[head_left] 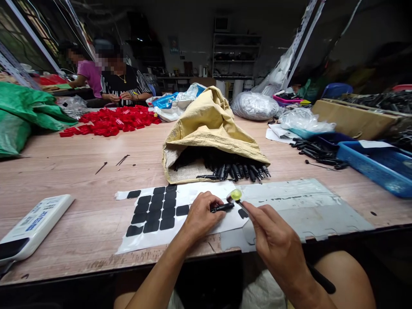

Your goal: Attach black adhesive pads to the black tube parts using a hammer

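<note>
My left hand (201, 214) grips a small black plastic part (222, 207) just above the table's near edge. My right hand (273, 238) holds a thin tool with a yellow-green round tip (236, 195), whose end meets the black part. Under both hands lies a white backing sheet (193, 197) with several black square pads (154, 210) stuck on it in rows. Behind it a tan woven sack (209, 128) lies open on its side, and several black parts (238, 171) spill from its mouth.
A grey plastic sheet (305, 206) lies to the right, and blue trays (376, 165) with black parts stand beyond it. A white device (32, 225) rests at the left edge. Red parts (112, 120) are heaped far left, where two people sit working. Green bags (22, 113) sit at far left.
</note>
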`<state>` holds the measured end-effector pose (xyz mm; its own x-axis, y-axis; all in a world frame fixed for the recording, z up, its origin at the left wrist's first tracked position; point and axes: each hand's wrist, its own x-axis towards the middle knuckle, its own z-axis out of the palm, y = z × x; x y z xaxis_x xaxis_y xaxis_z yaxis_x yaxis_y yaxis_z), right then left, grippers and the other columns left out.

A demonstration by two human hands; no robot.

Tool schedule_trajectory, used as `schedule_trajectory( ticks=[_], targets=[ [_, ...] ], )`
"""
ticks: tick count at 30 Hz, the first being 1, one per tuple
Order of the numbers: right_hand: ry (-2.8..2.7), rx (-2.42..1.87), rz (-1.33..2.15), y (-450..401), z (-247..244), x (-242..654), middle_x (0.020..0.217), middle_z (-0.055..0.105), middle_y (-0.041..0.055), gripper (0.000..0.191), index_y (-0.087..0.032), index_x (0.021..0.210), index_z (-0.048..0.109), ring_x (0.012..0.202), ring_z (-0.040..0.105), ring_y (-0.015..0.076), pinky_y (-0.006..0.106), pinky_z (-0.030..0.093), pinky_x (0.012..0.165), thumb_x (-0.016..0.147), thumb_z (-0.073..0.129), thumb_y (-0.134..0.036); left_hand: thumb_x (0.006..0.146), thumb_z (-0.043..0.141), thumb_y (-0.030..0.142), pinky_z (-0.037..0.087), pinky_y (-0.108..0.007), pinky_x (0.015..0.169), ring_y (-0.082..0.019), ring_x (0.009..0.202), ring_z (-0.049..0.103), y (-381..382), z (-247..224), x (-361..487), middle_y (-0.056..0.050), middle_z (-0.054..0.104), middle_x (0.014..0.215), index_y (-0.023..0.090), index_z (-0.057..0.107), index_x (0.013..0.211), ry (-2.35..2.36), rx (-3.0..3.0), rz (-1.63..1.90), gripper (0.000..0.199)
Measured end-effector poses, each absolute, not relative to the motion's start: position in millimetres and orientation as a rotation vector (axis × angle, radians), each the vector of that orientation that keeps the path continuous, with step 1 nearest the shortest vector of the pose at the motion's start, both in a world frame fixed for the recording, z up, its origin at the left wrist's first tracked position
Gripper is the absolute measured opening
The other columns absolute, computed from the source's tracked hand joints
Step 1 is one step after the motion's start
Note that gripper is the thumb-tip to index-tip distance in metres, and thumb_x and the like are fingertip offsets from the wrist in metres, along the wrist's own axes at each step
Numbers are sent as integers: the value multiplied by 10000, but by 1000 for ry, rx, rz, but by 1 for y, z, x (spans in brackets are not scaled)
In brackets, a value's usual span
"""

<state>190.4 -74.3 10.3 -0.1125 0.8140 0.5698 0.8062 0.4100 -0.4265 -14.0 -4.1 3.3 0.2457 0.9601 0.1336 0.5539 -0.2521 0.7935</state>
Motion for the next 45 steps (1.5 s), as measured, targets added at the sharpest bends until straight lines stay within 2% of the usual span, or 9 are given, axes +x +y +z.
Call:
schedule_trajectory(
  ticks=[5,10,13,18,22,32,37,40,45],
  targets=[
    [-1882,-1442,-25,-67,9,203,972,683,30,356,-289,1297,653,890,659,161,253,498,783,1001,470,-212,736,726,139,424,-323,820,-205,921,567,-5,4,-14,-17,675,882,197,739,879,1374,1940,842,155],
    [-1917,-1523,-201,-40,5,239,970,693,30,296,-271,1217,693,916,656,183,292,490,786,996,496,-254,852,673,282,417,-346,832,-222,937,561,-5,7,-16,-36,673,920,210,740,928,1350,1956,797,124],
    [-2042,-1475,-252,-21,-8,262,901,678,37,254,-248,1123,728,904,635,204,334,485,829,980,518,-248,962,533,346,409,-358,864,-222,942,559,-6,9,-17,-41,661,916,210,720,908,1329,1965,807,238],
    [-2068,-1400,-222,-11,-23,273,940,672,49,254,-237,1139,717,931,607,211,350,484,849,978,522,-261,1035,371,442,424,-329,826,-205,884,565,-8,10,-19,-32,623,859,199,642,807,1336,1790,898,430],
    [-2052,-1445,-244,-14,-25,269,935,664,47,249,-226,1147,705,922,602,212,355,479,854,974,531,-270,1026,362,539,435,-308,785,-193,831,578,-7,7,-23,-24,628,839,193,662,852,1302,1518,982,490],
    [-2045,-1463,-282,-14,-25,267,922,659,48,230,-221,1125,696,919,599,213,352,467,860,977,527,-272,931,501,576,456,-305,766,-178,733,569,-3,8,-24,-49,650,748,152,709,788,1294,1190,1152,493],
    [-2037,-1478,-288,-14,-25,267,928,665,45,223,-225,1109,697,926,604,213,350,466,858,968,529,-260,958,435,605,485,-323,802,-203,791,593,-10,22,-27,-73,671,811,163,692,810,1333,1289,1157,532],
    [-2045,-1476,-288,-14,-25,267,929,667,45,223,-224,1105,698,919,603,211,351,465,852,967,527,-259,1004,377,582,490,-312,835,-211,870,607,-43,45,-32,-62,687,893,199,687,858,1236,1520,1041,515],
    [-2039,-1482,-299,-14,-25,267,932,666,51,227,-220,1103,701,924,603,214,350,462,851,966,527,-268,937,570,546,505,-275,867,-216,954,674,-109,25,-30,-2,755,1036,337,743,1008,959,1780,319,281]
  ],
)
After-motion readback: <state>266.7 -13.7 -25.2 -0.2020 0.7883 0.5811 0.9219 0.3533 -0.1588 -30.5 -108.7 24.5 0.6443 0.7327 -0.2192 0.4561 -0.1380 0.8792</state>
